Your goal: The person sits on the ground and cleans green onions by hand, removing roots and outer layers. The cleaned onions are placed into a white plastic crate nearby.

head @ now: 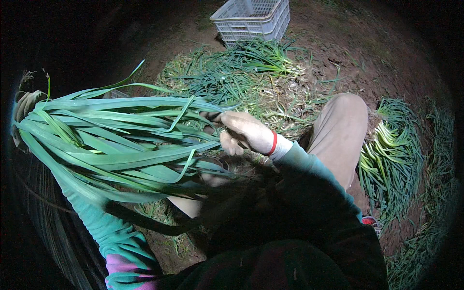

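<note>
Long, flat green leaves of a leafy bunch, which looks like leeks or garlic greens (119,145), stretch across the left half of the view. At the far left my gloved left hand (24,108) grips one end of the bunch. Near the leaf tips is my right hand (246,132), in a pale glove with a red band at the wrist. Its fingers are curled; whether they pinch any leaf is unclear. My left forearm passes beneath the leaves.
Stacked grey plastic crates (250,27) stand at the top. Below them, more cut greens (224,79) lie on the soil. Beyond my bent knee (340,130), at the right, lies a pile of greens with pale stems (391,156). A red object (369,220) is beside that pile.
</note>
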Available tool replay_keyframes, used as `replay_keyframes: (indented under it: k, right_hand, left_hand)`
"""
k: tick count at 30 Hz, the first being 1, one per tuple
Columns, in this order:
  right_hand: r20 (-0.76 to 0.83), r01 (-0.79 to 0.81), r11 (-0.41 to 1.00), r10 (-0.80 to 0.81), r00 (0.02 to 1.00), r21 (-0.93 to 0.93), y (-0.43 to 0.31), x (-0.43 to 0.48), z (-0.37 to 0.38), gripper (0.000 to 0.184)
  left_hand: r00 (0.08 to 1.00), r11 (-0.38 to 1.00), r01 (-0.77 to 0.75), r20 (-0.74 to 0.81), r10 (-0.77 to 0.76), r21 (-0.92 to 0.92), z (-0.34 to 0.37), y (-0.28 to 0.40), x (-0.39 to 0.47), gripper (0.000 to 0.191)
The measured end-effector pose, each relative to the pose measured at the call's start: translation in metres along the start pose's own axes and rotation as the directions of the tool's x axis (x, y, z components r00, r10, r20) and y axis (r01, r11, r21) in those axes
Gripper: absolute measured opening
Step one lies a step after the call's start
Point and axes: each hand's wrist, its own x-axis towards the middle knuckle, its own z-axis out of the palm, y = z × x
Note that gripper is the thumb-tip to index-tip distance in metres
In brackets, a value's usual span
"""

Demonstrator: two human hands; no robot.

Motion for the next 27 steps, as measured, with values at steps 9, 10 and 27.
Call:
replay_keyframes:
  k: [9,10,27]
  right_hand:
    - [0.007,0.14,0.69,-0.192,0.981,-0.71,-0.01,0.0,0.007,0.023]
    - [-0.011,0.106,0.701,-0.161,0.987,-0.706,-0.013,-0.002,0.007,0.021]
    - [0.086,-0.063,0.939,0.036,0.996,0.338,-0.02,-0.026,0.005,0.038]
  left_hand:
    - [1.0,1.0,0.0,-0.006,0.0,0.021,-0.001,0.002,-0.003,0.024]
    - [1.0,1.0,0.002,-0.008,-0.002,0.023,-0.001,0.002,-0.003,0.024]
    - [1.0,0.999,0.008,-0.014,-0.008,0.033,-0.002,0.001,-0.007,0.027]
